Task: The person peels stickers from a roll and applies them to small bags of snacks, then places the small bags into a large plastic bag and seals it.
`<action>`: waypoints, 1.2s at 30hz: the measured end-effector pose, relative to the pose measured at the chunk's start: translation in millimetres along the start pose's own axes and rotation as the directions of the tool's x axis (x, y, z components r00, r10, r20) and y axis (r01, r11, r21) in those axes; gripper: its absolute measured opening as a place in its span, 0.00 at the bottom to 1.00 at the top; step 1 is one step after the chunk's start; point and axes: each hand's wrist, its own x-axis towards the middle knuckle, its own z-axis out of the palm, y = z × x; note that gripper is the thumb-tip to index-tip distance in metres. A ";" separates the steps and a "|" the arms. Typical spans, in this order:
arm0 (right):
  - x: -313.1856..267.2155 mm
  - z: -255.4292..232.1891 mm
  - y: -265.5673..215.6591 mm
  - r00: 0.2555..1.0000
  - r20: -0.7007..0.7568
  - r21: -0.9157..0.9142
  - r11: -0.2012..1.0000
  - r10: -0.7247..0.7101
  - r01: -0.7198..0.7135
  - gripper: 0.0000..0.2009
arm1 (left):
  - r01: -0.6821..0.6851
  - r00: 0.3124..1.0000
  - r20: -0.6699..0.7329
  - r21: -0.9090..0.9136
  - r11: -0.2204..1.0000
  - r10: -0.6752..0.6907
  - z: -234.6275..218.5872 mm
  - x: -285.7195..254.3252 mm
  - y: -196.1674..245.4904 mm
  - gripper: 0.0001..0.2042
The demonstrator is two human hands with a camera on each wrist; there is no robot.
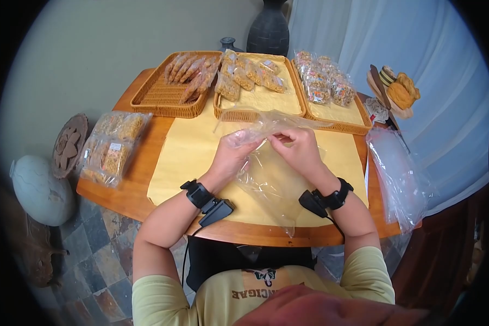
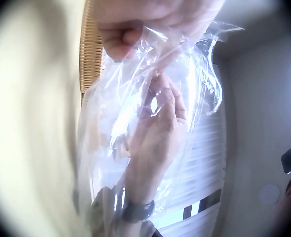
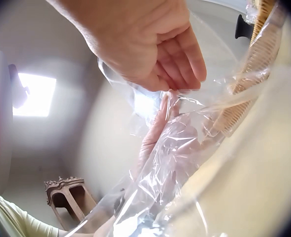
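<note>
A large clear plastic bag [image 1: 271,187] hangs between the two hands above the yellow sheet [image 1: 185,157]. The left hand [image 1: 238,154] grips its upper part, with film lying over the fingers. Close beside it, the right hand [image 1: 300,152] pinches the bag's edge between thumb and fingertips. In the right wrist view the right hand [image 3: 150,44] has its thumb against its bent fingers at the film [image 3: 175,148]. Through the bag [image 2: 120,113] in the left wrist view, the right hand [image 2: 157,133] shows behind the film.
Three wicker trays [image 1: 168,113] with packaged snacks line the table's back. More snack packs [image 1: 114,146] lie at the left. Flat clear bags [image 1: 399,176] lie at the right edge, near a bundle of brown and orange items [image 1: 401,93]. Dark vases [image 1: 268,32] stand behind.
</note>
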 end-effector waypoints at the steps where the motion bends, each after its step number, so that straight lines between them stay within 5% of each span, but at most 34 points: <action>1: 1.0 -0.7 1.4 0.999 0.015 0.036 0.999 0.037 -0.038 0.05 | -0.001 1.000 -0.001 0.018 1.000 0.001 0.0 0.5 -0.7 0.09; 9: 0.2 -2.5 5.5 0.993 0.038 0.005 0.993 0.115 -0.116 0.07 | 0.019 1.000 0.017 0.068 0.997 -0.021 -3.4 3.1 -6.6 0.08; 11: 0.7 -1.7 10.7 0.984 0.058 0.152 0.973 0.165 -0.173 0.08 | 0.019 0.999 0.040 0.066 0.998 -0.022 -3.3 1.9 -5.1 0.08; 17: 1.5 -3.8 10.4 0.970 0.095 0.169 0.957 0.222 -0.235 0.08 | 0.038 0.998 0.042 0.093 0.995 -0.042 -2.6 1.7 -2.7 0.10; 27: -0.1 -2.0 10.1 0.983 0.113 0.177 0.971 0.145 -0.164 0.08 | -0.011 0.999 0.038 0.085 0.996 0.008 -2.7 3.5 -5.9 0.08; 36: -0.1 -4.5 14.3 0.950 0.169 0.259 0.918 0.264 -0.301 0.10 | -0.056 0.996 0.068 0.101 0.993 0.050 -4.3 2.8 -5.2 0.07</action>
